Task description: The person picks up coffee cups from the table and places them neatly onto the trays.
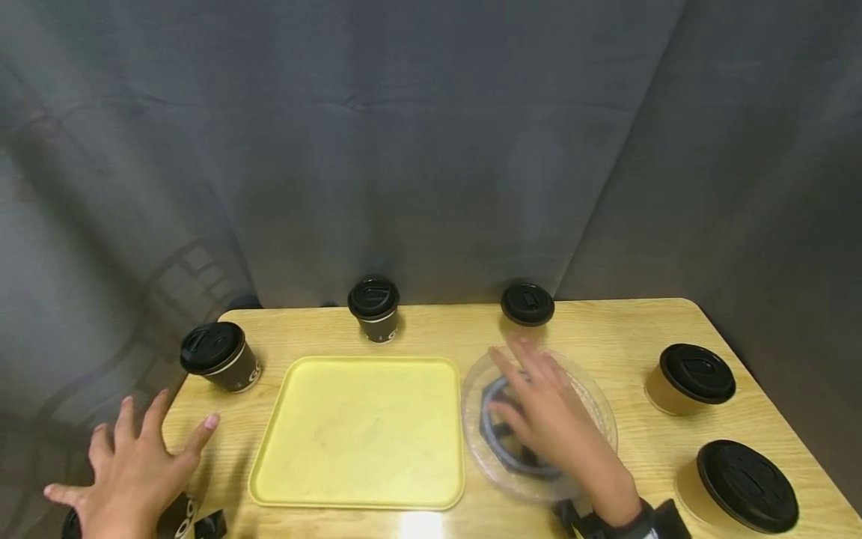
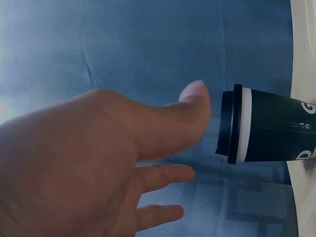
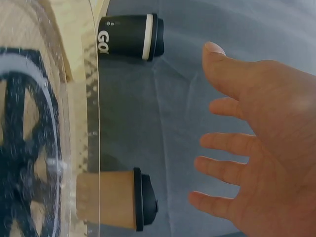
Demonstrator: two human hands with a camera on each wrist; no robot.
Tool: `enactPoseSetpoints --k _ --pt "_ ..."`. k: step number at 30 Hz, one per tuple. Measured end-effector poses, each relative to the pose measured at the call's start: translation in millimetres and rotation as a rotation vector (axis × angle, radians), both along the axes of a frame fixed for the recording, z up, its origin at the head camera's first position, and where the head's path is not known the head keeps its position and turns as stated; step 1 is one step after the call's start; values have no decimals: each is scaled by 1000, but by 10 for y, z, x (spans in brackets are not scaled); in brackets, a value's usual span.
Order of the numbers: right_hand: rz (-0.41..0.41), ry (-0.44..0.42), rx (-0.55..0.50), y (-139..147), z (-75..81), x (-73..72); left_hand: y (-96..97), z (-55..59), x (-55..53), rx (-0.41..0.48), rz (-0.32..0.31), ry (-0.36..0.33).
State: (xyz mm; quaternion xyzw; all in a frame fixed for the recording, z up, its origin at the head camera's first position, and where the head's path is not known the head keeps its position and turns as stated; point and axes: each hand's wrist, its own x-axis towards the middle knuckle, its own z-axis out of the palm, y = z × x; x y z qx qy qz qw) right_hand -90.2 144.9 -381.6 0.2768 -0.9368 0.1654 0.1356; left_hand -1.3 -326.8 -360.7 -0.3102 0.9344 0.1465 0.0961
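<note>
My left hand [image 1: 132, 479] is held with fingers spread, partly covering a black paper cup [image 1: 178, 516] at the lower left. Beyond its fingertips another lidded black cup [image 1: 236, 367] stands on the table. In the left wrist view the hand's thumb points towards a black cup [image 2: 271, 126] but stays apart from it. My right hand [image 1: 555, 415], a little blurred, hovers over a clear round plate [image 1: 475, 430] with a dark spoked base. The right wrist view shows its fingers extended and holding nothing. Past them stands a brown cup [image 1: 518, 329] with a black lid [image 1: 528, 304].
A yellow tray [image 1: 364, 434] lies mid-table, left of the clear plate. Behind it stands a black cup [image 1: 379, 326]. Two brown lidded cups, one farther back [image 1: 667, 393] and one nearer [image 1: 700, 494], stand at the right. A grey curtain [image 1: 417, 165] hangs behind the table.
</note>
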Motion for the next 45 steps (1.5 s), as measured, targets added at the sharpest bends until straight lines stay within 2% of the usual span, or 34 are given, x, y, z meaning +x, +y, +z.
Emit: enactPoseSetpoints --k 5,11,14,18,23,29,32,37,45 --pt "24 -1 13 -77 -14 31 28 47 9 8 -5 -2" --pt "53 4 31 -157 -50 75 80 151 -16 17 -52 41" --pt "68 -19 51 -227 -71 110 75 166 -7 27 -62 48" --pt "94 -61 59 -344 -108 163 39 120 33 54 -48 34" --pt "150 -45 60 -481 -171 234 -22 44 95 65 -29 19" --pt "189 -56 99 -599 -218 327 -26 -11 160 78 36 -65" --pt "204 -83 105 -632 -240 362 -54 -43 194 73 38 -89" --pt "238 -129 124 -684 -287 428 -99 -119 246 26 27 -80" --pt "289 -179 138 -730 -341 534 -39 -185 289 -47 98 -40"
